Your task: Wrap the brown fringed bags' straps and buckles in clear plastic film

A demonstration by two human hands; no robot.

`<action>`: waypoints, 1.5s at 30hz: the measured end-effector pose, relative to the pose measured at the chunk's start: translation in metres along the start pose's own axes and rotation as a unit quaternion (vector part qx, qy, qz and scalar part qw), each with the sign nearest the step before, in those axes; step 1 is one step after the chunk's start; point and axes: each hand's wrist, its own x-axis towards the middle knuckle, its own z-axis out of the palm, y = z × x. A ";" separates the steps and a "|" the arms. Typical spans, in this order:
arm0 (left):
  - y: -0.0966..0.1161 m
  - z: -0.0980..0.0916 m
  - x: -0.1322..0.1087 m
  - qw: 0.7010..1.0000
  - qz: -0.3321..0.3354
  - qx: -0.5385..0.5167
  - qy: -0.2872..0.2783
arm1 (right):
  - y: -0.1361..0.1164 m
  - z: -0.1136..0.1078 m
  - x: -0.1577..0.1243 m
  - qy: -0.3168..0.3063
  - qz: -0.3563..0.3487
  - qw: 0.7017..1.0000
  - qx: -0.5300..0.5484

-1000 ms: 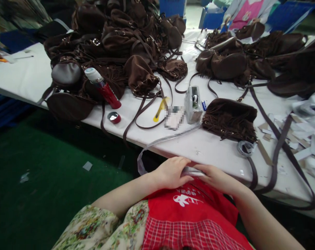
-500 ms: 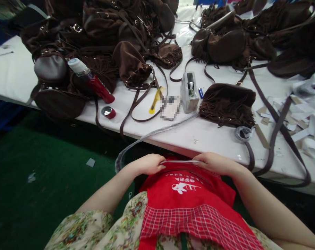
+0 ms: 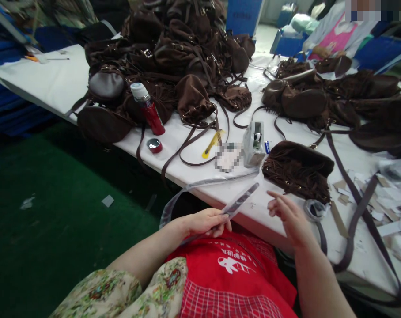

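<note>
My left hand [image 3: 210, 222] is closed on a dark strap in a clear plastic sleeve [image 3: 243, 198], over the lap at the table's front edge. The strap's end points up and to the right, and a further sleeved length loops out left of the hand and back onto the table. My right hand [image 3: 288, 216] is off the strap, its index finger stretched out and nothing visible in it. Beyond that hand lies a brown fringed bag [image 3: 298, 170], with its strap running right. A small coil of clear-wrapped strap [image 3: 315, 209] sits beside the right wrist.
A grey tape dispenser [image 3: 254, 145], yellow comb [image 3: 212, 143], blurred-out object [image 3: 228, 157], red bottle [image 3: 149, 110] and its cap [image 3: 154, 145] stand on the white table [image 3: 200, 179]. Brown bags [image 3: 187, 48] are heaped behind. Paper scraps [image 3: 379, 203] lie right; a person [image 3: 333, 35] works beyond.
Both hands held a pale strip taut between them; now my right hand has let go and moved right. The left hand holds the strap tilted up. The view has lifted, bringing another person into sight.
</note>
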 end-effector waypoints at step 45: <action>-0.044 -0.083 -0.102 0.752 -0.152 0.594 0.241 | 0.011 0.056 -0.012 0.055 0.129 0.944 0.300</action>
